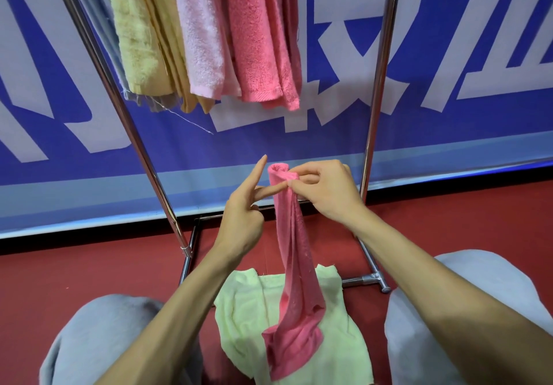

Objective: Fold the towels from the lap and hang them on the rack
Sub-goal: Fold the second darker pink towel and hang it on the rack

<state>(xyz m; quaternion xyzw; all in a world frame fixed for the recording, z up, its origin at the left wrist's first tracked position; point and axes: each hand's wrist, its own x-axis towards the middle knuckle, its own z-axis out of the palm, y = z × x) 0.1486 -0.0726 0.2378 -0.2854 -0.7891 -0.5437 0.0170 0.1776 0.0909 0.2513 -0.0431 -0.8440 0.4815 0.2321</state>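
A pink towel (294,268) hangs in a long bunched strip from my right hand (324,190), which pinches its top edge. Its lower end rests on a pale green towel (242,310) spread over my lap. My left hand (244,208) is beside the top of the pink towel, index finger pointing up, another finger touching the cloth, holding nothing. The metal rack (377,85) stands in front of me. On it hang a yellow-green towel (134,34), a light pink towel (200,34) and a darker pink towel (257,34).
My knees in grey trousers (107,333) frame the lap on both sides. The rack's base bar (366,280) lies on the red floor (59,280). A blue banner with large white characters (449,55) covers the wall behind.
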